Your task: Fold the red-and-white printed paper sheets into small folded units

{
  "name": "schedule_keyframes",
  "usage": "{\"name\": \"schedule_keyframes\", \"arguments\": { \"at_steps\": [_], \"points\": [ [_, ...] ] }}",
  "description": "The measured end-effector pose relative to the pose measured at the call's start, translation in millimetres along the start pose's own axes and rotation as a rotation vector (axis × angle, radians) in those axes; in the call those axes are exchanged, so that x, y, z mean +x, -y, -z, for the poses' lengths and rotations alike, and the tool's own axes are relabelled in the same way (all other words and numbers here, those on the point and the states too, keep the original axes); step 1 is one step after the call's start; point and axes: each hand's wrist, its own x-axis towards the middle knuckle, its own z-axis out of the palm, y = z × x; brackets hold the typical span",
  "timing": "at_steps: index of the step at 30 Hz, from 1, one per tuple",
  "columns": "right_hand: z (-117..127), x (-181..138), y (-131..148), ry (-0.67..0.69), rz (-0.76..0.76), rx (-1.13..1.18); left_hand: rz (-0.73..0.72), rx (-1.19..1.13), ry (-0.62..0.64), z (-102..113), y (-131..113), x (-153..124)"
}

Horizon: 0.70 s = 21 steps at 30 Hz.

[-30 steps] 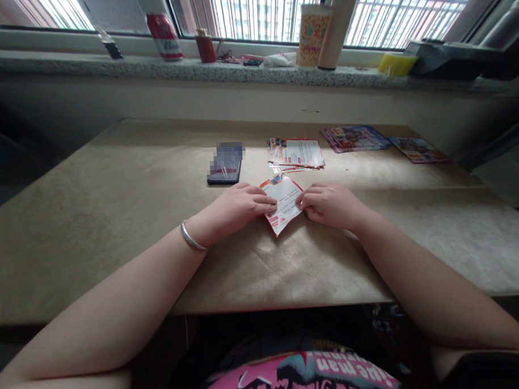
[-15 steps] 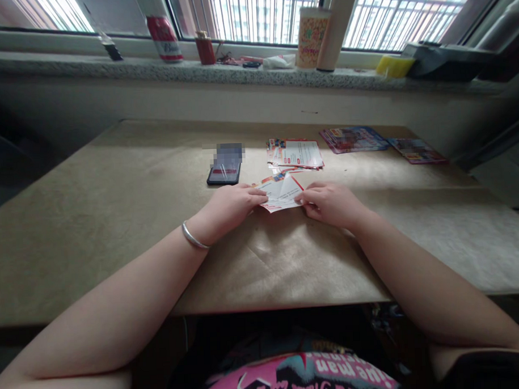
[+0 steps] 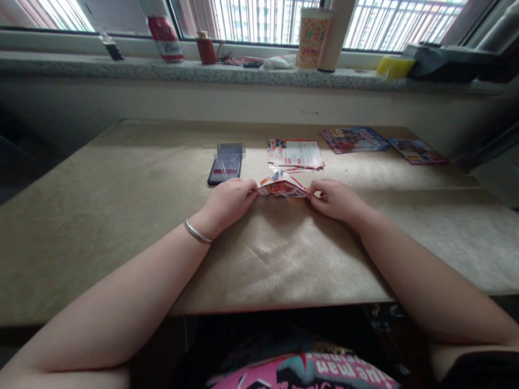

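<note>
A small printed paper leaflet (image 3: 282, 188), red and white, lies folded over on the brown table (image 3: 115, 211). My left hand (image 3: 228, 202) pinches its left end, fingers curled; a silver bangle sits on that wrist. My right hand (image 3: 334, 198) pinches its right end, fingers closed too. Just behind the leaflet lies a stack of similar leaflets (image 3: 296, 154).
A dark phone (image 3: 224, 170) lies left of the stack. Two colourful booklets (image 3: 353, 139) (image 3: 417, 150) rest at the far right. On the windowsill (image 3: 238, 70) stand a red can (image 3: 165, 38), a small red jar (image 3: 205, 48), a patterned cup (image 3: 310, 36) and a yellow sponge (image 3: 392, 65).
The leaflet lay open and flat; its near corner has been folded up and away, so the coloured side now shows. Both hands moved slightly farther from me.
</note>
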Motion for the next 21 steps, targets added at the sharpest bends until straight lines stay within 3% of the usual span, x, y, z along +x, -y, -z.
{"name": "schedule_keyframes", "arguments": {
  "at_steps": [9,14,21],
  "points": [
    [-2.7,5.0,4.1,-0.054,-0.283,0.078,0.167,-0.205,-0.043,-6.3,-3.5,4.1],
    [-6.6,7.3,5.3,-0.034,-0.339,0.053,0.069,-0.113,-0.024,-10.1,-2.3,7.3],
    [-12.1,10.0,0.0,-0.048,-0.274,0.012,-0.039,0.017,-0.001,-11.5,-1.3,5.5]
  ]
}}
